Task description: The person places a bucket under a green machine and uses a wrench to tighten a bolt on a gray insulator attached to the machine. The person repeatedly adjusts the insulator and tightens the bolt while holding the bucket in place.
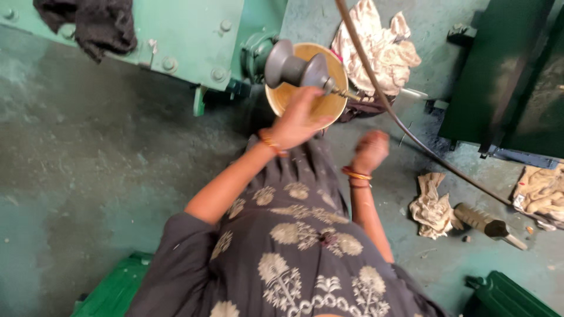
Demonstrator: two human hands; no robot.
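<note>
Big green machine body fills the top left, bolted, with a dark cloth draped over its edge. Concrete floor spreads below it. Over on the right, a dark green cabinet. Centre stage: a tan disc on the machine's side, and in front of it a grey spool. The left hand is up against the disc, fingers wrapped at the spool's shaft. The right hand hangs just beside, blurred, curled into a loose fist; whether it holds anything, cannot tell. A black cable runs past it. Crumpled rags lie on the floor.
</note>
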